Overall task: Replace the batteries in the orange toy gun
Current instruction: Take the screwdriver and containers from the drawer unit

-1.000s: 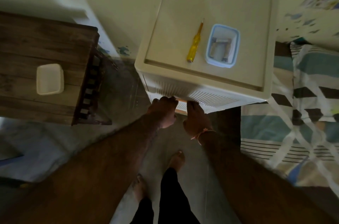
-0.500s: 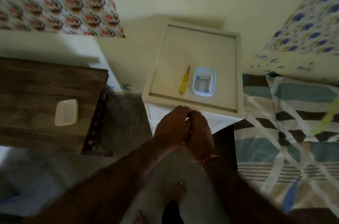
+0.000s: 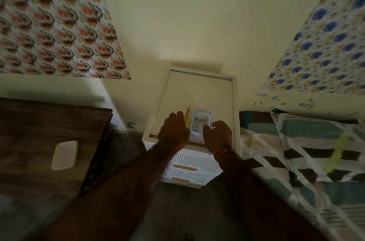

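No writing, label, brand, number or sign can be read anywhere in the head view; the picture is dim and blurred, and the patterned cloths, the cabinet top and the small container on it show only shapes and colours, no letters.
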Motion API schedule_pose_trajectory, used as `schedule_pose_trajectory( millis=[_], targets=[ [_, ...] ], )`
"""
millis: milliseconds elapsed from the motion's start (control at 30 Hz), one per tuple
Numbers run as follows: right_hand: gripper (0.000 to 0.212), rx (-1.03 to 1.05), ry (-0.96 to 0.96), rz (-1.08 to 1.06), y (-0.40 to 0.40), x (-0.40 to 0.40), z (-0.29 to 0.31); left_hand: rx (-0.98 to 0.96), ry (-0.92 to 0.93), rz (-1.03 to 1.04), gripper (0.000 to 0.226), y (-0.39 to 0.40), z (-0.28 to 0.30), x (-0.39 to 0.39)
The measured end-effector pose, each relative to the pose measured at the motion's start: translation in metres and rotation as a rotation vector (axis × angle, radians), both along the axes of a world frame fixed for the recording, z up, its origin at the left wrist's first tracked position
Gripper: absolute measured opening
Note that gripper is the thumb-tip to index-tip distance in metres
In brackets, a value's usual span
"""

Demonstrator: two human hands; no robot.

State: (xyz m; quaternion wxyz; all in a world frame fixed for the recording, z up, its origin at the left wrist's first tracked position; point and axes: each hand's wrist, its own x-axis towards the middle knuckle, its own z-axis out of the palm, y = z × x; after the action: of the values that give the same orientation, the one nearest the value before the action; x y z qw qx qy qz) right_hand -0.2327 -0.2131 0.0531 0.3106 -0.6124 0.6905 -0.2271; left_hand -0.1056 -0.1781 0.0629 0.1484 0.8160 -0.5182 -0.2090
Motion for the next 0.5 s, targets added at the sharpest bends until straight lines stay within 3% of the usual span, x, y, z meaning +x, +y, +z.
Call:
schedule_pose_trajectory(
  millis=[233, 367, 500],
  targets=[
    [0.034, 0.311, -0.088, -0.088, -0.015, -0.002, 0.000, 0.099, -0.025, 0.017, 0.026, -0.008, -0.005, 0.003],
    [0.032, 0.319, -0.152, -0.093, -0.016, 0.002, -0.001, 0.114, 0.008, 0.051, 0.023, -0.004, -0.001, 0.011],
    [0.028, 0.281, -0.199, -0.092, -0.005, 0.016, 0.007, 0.061, 0.168, 0.188, 0.022, 0.011, 0.005, 0.032]
  ],
)
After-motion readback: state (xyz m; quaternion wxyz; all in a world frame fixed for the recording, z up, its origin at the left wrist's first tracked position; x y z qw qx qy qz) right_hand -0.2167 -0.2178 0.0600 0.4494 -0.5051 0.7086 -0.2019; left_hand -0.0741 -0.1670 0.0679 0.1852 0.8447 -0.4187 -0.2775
